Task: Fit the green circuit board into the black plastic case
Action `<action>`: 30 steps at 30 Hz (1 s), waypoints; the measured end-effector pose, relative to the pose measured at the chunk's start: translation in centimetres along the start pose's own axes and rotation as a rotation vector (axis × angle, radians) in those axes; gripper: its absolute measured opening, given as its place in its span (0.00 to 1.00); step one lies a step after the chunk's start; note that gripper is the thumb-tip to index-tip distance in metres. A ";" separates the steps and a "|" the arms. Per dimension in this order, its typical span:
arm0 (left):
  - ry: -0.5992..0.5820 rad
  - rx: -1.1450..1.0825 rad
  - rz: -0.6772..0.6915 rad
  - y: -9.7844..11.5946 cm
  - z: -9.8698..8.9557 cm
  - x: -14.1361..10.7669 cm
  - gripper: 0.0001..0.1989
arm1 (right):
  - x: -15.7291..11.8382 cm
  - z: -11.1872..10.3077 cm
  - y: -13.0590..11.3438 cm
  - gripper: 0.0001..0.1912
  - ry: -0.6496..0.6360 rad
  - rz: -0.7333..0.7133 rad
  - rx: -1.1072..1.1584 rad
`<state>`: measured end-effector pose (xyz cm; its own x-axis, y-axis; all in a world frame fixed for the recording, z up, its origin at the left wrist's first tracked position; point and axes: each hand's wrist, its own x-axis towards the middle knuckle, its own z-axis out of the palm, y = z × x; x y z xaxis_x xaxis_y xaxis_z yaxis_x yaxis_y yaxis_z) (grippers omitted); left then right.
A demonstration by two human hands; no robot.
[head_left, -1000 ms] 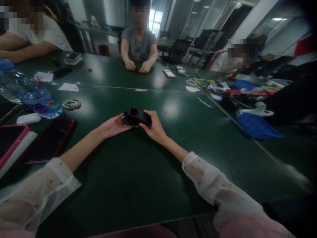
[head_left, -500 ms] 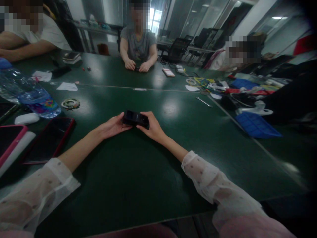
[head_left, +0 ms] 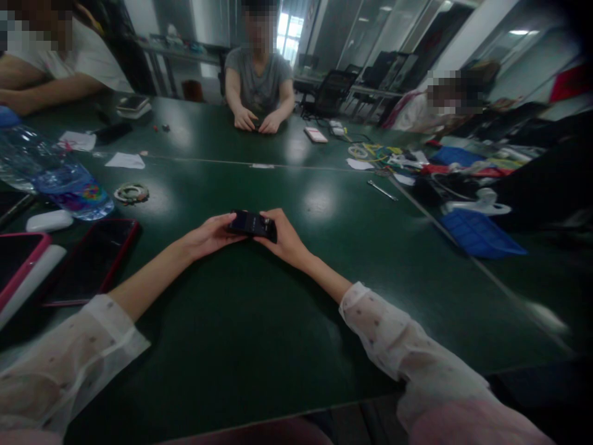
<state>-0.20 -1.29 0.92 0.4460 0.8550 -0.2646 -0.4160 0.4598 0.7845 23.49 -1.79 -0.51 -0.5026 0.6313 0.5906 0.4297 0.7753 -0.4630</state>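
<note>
A small black device with a dark screen (head_left: 252,224) is held between my two hands above the middle of the green table (head_left: 250,346). Faint light marks show on its upward face; its exact kind is not clear. My left hand (head_left: 208,238) grips the left end, thumb on top and fingers beneath. At the other end, my right hand (head_left: 285,241) pinches it between thumb and fingers. The underside of the device is hidden by my fingers.
On the left lie a red-edged phone (head_left: 92,259), a white case (head_left: 49,220), a water bottle (head_left: 69,182) and a coiled cord (head_left: 132,194). A wrench (head_left: 382,190) and a blue bin (head_left: 482,233) are on the right. A person (head_left: 259,80) sits opposite.
The black device has tilted, so its screen face shows more and its near side less. My left thumb has come over its top edge. Both arms stay nearly in place.
</note>
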 end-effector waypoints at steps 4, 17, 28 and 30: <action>0.016 -0.005 -0.004 0.1 0.2 -0.1 0.16 | 0.0 -0.1 -0.2 0.28 -0.015 0.027 0.025; -0.046 -0.055 -0.057 -0.1 -1.0 0.6 0.20 | -0.2 0.1 0.3 0.29 -0.064 0.169 0.082; -0.025 -0.107 -0.106 -0.1 -1.3 1.0 0.23 | -0.1 0.5 0.6 0.29 -0.049 0.204 0.097; -0.039 -0.105 -0.107 -0.2 -1.4 0.9 0.24 | -0.1 0.4 0.6 0.29 -0.053 0.202 0.115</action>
<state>-0.79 -0.23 -0.22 0.5222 0.7905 -0.3201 -0.4438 0.5724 0.6895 23.52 -1.37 -1.09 -0.4549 0.7720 0.4440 0.4388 0.6281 -0.6426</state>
